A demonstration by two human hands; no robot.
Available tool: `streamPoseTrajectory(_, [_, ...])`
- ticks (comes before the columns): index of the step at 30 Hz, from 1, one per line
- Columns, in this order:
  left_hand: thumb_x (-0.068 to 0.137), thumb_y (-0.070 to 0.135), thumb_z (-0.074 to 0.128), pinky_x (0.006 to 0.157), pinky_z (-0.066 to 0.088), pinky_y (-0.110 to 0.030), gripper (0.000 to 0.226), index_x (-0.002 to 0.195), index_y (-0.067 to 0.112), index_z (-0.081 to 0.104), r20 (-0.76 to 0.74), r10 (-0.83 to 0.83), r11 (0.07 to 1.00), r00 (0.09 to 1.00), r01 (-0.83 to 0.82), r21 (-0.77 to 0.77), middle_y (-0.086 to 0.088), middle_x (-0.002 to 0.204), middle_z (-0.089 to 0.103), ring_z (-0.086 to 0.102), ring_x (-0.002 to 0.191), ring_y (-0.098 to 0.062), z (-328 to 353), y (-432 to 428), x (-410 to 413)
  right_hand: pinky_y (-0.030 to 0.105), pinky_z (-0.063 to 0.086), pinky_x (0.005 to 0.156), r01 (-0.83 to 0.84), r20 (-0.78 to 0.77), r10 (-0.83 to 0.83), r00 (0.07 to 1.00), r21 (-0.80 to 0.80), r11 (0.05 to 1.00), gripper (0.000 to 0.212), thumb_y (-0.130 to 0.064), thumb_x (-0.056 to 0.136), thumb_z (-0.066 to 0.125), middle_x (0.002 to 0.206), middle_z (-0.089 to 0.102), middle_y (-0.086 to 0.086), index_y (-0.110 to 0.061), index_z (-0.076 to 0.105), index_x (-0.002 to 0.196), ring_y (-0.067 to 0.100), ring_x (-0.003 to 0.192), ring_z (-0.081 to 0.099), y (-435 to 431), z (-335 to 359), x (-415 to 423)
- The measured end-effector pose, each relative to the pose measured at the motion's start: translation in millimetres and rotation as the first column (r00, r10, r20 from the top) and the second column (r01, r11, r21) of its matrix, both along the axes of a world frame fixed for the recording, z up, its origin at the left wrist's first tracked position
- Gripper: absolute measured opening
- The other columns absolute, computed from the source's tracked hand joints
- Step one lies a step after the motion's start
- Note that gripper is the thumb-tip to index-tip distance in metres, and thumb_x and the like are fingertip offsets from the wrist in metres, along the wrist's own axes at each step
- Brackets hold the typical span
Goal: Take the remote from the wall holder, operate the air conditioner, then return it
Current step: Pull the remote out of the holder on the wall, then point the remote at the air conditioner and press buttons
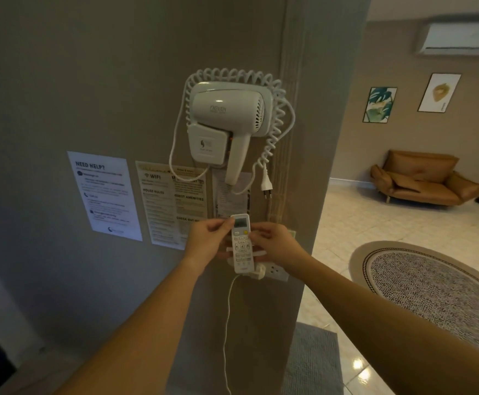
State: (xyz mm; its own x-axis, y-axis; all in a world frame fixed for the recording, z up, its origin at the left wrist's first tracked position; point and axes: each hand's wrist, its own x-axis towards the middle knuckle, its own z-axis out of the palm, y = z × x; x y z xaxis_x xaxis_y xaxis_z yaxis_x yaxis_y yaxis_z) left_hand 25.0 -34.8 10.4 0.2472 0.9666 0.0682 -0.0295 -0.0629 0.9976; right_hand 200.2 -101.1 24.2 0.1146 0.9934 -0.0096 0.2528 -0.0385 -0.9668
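left hand: fingers pinching the remote's upper left edge, beside the display.
right hand: fingers closed on the remote's right edge, mid-body.
remote: white, upright, display at top, buttons facing the camera. Held between both hands flat against the wall. Lower end sits in or just in front of the wall holder; can't tell which.
wall holder: white bracket, only slivers visible behind the remote and fingers.
socket: white plate on the wall, just right of the remote's bottom end; a plug with a thin white cable hanging down sits at its left.
notices: printed sheets on the wall left of the hands, "NEED HELP?" and "WIFI" readable.
hair dryer: white, wall-mounted above the remote, coiled cord looped round it, its plug dangling free.
rug: round, on tiled floor, right side.
sofa: tan, far room, against the back wall.
air conditioner: white unit high on the far wall, top right corner.
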Motion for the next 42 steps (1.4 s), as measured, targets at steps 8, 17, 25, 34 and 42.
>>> streamPoseTrajectory(8, [0.098,0.015,0.073,0.083,0.067,-0.053,0.022,0.119,0.012,0.077,0.030,-0.108,0.994,0.994,0.109,-0.024,-0.011,0.110,0.083,0.081,0.101,-0.030,11.2,-36.4,26.9,0.029,0.067,0.067,0.038,0.039,-0.041,0.998,0.057,0.998,0.023,-0.011,0.106,0.058,0.103,0.078,0.003,-0.011,0.069,0.126,0.012,0.089,0.078,-37.8,9.6,36.1])
streamPoseTrajectory(17, [0.097,0.013,0.074,0.068,0.068,-0.031,0.024,0.121,0.009,0.075,0.042,-0.135,0.991,0.990,0.134,0.004,-0.011,0.105,0.083,0.083,0.083,-0.022,44.3,-88.5,103.8,0.031,0.067,0.067,0.078,0.037,-0.083,0.996,0.115,0.990,0.024,-0.015,0.106,0.060,0.109,0.077,0.009,-0.010,0.067,0.128,0.021,0.094,0.078,-96.8,41.8,106.5])
streamPoseTrajectory(25, [0.096,0.021,0.076,0.076,0.068,-0.051,0.018,0.114,0.017,0.077,0.037,-0.210,0.977,0.977,0.208,0.057,-0.006,0.107,0.084,0.082,0.090,-0.029,76.0,-144.9,196.9,0.038,0.068,0.076,0.150,-0.026,-0.148,0.989,0.154,0.977,0.027,-0.016,0.105,0.061,0.111,0.078,0.011,-0.013,0.066,0.131,0.025,0.099,0.078,-167.2,70.4,193.6])
streamPoseTrajectory(34, [0.098,0.020,0.075,0.077,0.068,-0.053,0.027,0.123,0.012,0.076,0.040,-0.289,0.951,0.957,0.282,0.126,-0.006,0.112,0.083,0.082,0.093,-0.029,103.2,-215.1,311.3,0.040,0.068,0.080,0.276,-0.069,-0.267,0.961,0.219,0.936,0.029,-0.023,0.103,0.065,0.112,0.079,0.013,-0.007,0.069,0.127,0.025,0.099,0.080,-255.0,83.8,299.0])
streamPoseTrajectory(42, [0.097,0.022,0.075,0.073,0.069,-0.046,0.019,0.116,0.020,0.077,0.021,-0.414,0.895,0.910,0.403,0.189,0.001,0.104,0.084,0.083,0.087,-0.021,120.7,-258.4,404.0,0.048,0.065,0.090,0.412,-0.048,-0.414,0.909,0.259,0.874,0.025,-0.018,0.105,0.062,0.112,0.079,0.010,-0.012,0.069,0.128,0.024,0.103,0.079,-319.1,100.0,373.5])
